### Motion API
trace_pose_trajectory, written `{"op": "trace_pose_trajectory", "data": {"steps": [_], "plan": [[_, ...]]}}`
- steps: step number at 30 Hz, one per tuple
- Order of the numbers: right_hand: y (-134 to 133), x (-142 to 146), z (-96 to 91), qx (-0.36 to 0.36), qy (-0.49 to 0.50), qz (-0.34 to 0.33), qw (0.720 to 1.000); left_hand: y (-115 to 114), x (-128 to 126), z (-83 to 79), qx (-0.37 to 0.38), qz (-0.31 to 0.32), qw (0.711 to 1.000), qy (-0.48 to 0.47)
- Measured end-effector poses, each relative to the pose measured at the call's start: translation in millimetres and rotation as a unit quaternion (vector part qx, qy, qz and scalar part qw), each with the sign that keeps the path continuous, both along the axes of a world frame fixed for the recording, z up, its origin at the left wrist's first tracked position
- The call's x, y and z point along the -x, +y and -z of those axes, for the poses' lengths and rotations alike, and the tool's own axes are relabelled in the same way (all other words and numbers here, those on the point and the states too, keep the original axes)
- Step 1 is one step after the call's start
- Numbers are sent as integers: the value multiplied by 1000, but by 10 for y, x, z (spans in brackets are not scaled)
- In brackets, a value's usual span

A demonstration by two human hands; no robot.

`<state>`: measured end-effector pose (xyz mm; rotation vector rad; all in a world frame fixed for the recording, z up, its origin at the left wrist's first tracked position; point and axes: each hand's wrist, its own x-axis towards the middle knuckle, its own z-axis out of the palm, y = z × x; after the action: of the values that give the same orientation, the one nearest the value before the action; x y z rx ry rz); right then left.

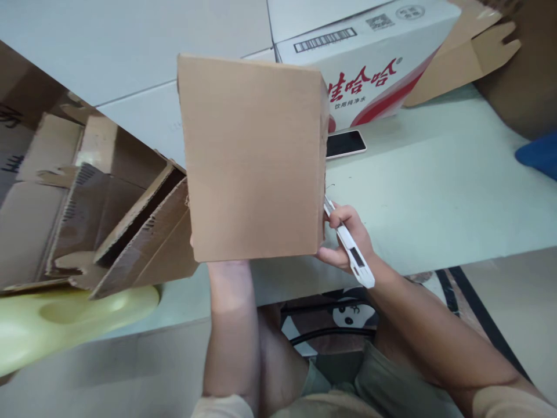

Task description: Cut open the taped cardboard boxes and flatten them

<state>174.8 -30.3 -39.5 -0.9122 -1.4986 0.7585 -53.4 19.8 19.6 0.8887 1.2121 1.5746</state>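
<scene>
A plain brown cardboard box fills the middle of the view, its flat side facing me. My left hand goes in behind the box's lower edge and supports it; its fingers are mostly hidden, with a sliver of skin at the left edge. At the lower right corner, my right hand is closed around a white utility knife. The knife's front end points up-left at the box's right side, where the box edge partly hides it. The right thumb is close to the box's bottom corner.
A white printed carton stands on the pale table behind a phone. Cut cardboard boxes lean at left above a yellow stool-like object. A blue object is at the right edge.
</scene>
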Motion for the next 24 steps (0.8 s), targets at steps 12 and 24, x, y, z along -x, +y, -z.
{"op": "trace_pose_trajectory", "data": {"steps": [12, 24], "plan": [[56, -30, -77, -14, 13, 91, 996, 34, -243, -91, 63, 16, 994, -90], [80, -151, -142, 53, 19, 177, 983, -83, -384, -214, 203, 148, 948, -195]]}}
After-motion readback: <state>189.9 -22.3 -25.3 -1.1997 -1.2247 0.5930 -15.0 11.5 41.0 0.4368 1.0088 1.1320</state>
